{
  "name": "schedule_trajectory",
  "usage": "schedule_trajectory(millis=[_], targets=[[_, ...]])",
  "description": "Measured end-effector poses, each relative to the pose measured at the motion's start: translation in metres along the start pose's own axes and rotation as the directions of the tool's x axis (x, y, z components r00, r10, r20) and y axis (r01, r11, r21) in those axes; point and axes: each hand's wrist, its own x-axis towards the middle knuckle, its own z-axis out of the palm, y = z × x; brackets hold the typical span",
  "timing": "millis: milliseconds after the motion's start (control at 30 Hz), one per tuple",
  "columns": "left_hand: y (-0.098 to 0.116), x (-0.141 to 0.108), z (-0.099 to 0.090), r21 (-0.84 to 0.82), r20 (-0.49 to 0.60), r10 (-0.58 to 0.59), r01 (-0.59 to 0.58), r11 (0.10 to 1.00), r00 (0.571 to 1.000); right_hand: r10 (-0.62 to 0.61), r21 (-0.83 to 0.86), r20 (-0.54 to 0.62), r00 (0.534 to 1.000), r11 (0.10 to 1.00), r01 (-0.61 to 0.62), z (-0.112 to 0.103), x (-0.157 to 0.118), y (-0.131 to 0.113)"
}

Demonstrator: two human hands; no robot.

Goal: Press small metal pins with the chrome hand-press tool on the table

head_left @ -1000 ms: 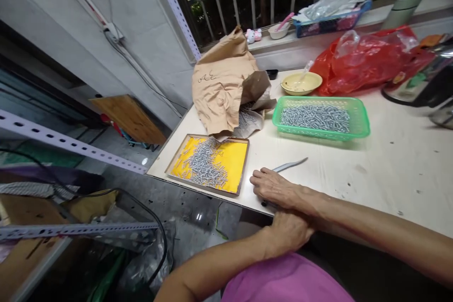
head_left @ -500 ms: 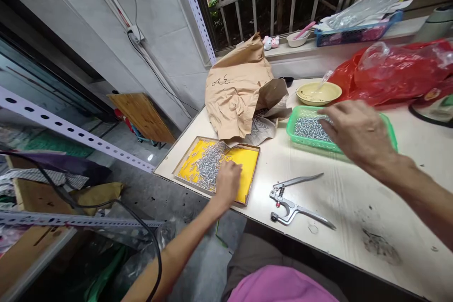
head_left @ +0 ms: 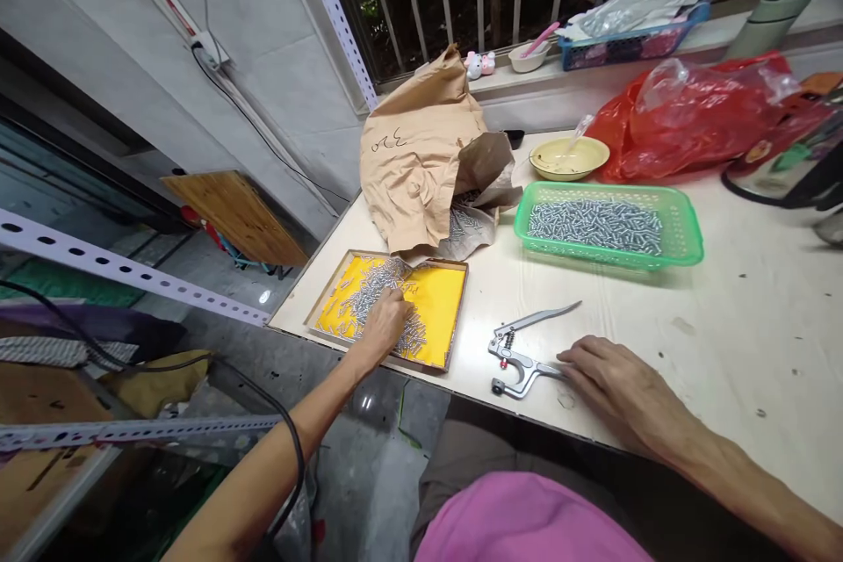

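My left hand [head_left: 387,319] is closed, fingers down among small metal pins [head_left: 377,285] in a shallow tray lined in yellow [head_left: 438,303]; what its fingertips hold is hidden. My right hand [head_left: 619,378] lies low over the table, palm down, fingers stretched out and close together, over the lower handle end of the metal hand pliers [head_left: 520,360]. The pliers lie flat with their handles spread. Behind them stands a green plastic basket [head_left: 685,233] holding many metal pins [head_left: 593,225].
An open brown paper bag [head_left: 418,158] with pins at its mouth leans behind the tray. A yellow bowl [head_left: 570,158], a red plastic bag [head_left: 691,127] and a glass pot [head_left: 767,167] stand along the back. The table's front edge runs beside my lap.
My right hand has come down from over the green basket to the pliers' handle. My left hand has shifted left among the pins, which are spread differently. The view has shifted slightly.
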Motion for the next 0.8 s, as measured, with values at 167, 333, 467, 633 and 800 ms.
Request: schedule_trajectory(millis=[167,333,467,633,800], targets=[[-0.001,0.004,0.001,0.073,0.009,0.096,-0.096,0.993,0.995,0.024,-0.035,0.026,0.999,0.999,-0.023,0.011,-0.011,-0.001],[0.005,0.013,-0.009,-0.008,-0.001,0.136,-0.136,0.991,0.991,0.037,-0.088,0.007,0.999,0.995,-0.036,0.013,-0.008,-0.006],[0.039,0.007,-0.016,-0.385,-0.069,-0.031,0.002,0.923,0.997,0.07,-0.107,0.014,0.997,0.992,-0.069,0.011,-0.008,-0.007],[0.104,-0.013,-0.02,-0.832,0.306,0.011,0.262,0.489,0.952,0.092,-0.116,0.039,0.995,0.989,-0.087,0.01,-0.007,-0.006],[0.134,-0.019,-0.011,-0.816,0.494,0.032,0.45,0.361,0.869,0.092,-0.127,0.038,0.995,0.988,-0.087,0.013,-0.007,-0.005]])
